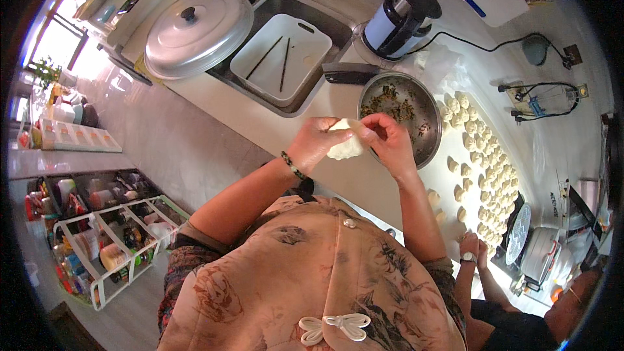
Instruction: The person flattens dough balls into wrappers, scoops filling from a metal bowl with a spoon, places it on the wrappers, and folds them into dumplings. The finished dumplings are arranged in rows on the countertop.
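Between both hands I hold a pale, soft piece of dough (345, 148), raised in front of my chest. My left hand (312, 141), with a beaded bracelet at the wrist, grips its left side with the thumb over the face. The fingertips of my right hand (388, 139) pinch its upper right edge. Whether filling sits inside the dough I cannot tell. Just beyond my right hand is a round metal bowl (434, 144) with scraps of chopped filling (392, 105) stuck to its bottom. Many pleated dumplings (487, 156) stand in rows on the counter to the right.
A cleaver (351, 75) lies between the bowl and the sink (336, 27). In the sink sits a white basin (304, 39) holding two chopsticks (285, 63). A large metal lid (214, 29) and an electric kettle (395, 24) flank it. Another person's hands (473, 248) work at lower right.
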The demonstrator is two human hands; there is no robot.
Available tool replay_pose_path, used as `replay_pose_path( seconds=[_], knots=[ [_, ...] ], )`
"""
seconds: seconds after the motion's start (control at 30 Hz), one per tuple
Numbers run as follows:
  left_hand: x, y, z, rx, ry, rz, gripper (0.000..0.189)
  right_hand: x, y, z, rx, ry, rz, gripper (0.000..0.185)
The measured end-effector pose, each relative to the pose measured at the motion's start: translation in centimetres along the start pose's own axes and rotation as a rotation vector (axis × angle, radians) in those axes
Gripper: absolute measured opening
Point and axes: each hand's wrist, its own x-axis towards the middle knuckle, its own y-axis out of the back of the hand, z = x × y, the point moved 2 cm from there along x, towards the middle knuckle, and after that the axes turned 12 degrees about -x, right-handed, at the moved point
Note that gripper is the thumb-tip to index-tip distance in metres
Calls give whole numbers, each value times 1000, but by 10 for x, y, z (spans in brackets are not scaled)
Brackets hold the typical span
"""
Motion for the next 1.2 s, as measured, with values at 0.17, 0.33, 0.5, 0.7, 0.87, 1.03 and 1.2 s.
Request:
replay_pose_path(
  seconds=[0.17, 0.33, 0.5, 0.7, 0.87, 1.03, 1.2],
  knots=[
    [11, 10, 11, 382, 92, -163, 21, 12, -7, -10, -282, 75, -34, 10],
    [19, 27, 22, 196, 148, -173, 23, 23, -19, -12, -165, 86, 27, 12],
    [20, 37, 28, 92, 248, -224, 26, 22, -29, -4, -71, -33, 30, 17],
    [24, 46, 36, -253, 327, -198, 27, 9, -32, 15, 110, -245, 58, 20],
    [23, 53, 19, -177, 405, -165, 28, 0, -40, 23, 123, -227, 179, 14],
    [30, 65, -10, -389, 577, -240, 31, -9, -46, 24, 15, -147, 179, 13],
    [35, 66, -35, -424, 585, -352, 37, -17, -36, 22, -225, 2, 194, 17]
  ],
)
